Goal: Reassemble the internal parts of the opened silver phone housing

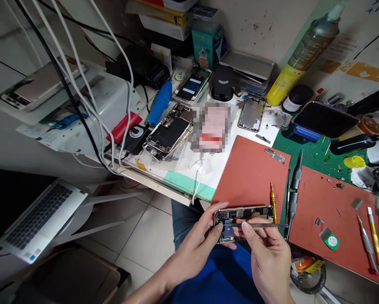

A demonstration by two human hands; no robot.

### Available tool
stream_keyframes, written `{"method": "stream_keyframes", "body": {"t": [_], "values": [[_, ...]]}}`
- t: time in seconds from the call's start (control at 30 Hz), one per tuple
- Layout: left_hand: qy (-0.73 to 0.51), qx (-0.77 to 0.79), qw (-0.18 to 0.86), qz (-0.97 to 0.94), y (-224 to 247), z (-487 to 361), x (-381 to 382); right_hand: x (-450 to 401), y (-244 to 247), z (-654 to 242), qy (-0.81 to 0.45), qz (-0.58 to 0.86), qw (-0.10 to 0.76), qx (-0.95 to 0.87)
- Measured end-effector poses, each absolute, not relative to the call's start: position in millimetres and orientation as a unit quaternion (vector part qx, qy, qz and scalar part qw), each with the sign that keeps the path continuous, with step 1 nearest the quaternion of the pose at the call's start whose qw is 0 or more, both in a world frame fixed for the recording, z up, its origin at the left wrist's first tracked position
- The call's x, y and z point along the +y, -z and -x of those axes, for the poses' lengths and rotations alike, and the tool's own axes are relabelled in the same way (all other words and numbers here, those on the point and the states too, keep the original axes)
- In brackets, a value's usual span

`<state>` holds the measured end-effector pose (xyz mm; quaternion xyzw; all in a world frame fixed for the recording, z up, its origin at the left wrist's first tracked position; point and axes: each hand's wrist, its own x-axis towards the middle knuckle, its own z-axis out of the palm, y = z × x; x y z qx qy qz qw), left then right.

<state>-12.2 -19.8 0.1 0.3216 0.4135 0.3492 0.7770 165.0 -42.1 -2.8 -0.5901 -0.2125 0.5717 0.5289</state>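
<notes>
An opened phone (240, 213), its inner parts showing, is held tilted over the front edge of the red mat (249, 169). My left hand (205, 236) grips its left end, thumb on the near side and fingers behind. In my right hand (265, 245) a thin dark strip-like tool (268, 226) is pinched between thumb and fingers, lying across the phone's front. Some right fingertips are hidden behind the tool and phone. A yellow screwdriver (273, 202) lies just beyond the phone's right end.
Another opened phone (170, 131), a metal phone frame (252, 113) and a blue tool (160, 102) lie behind. Grey screwdrivers (293, 194) rest between the mats. A yellow bottle (284, 84) stands at the back; a laptop (44, 219) is far left.
</notes>
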Motion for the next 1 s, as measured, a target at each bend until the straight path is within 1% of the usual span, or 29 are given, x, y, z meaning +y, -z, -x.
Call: {"method": "stream_keyframes", "body": {"t": [0.23, 1.0], "values": [[-0.364, 0.400, 0.777, -0.322, 1.7, 12.3, -20.7, -41.8, -1.7, -165.3, -0.570, 0.594, 0.523, -0.219], [-0.344, 0.418, 0.773, -0.330, -2.9, 13.6, -21.6, -41.9, -2.2, -168.1, -0.581, 0.596, 0.515, -0.205]]}}
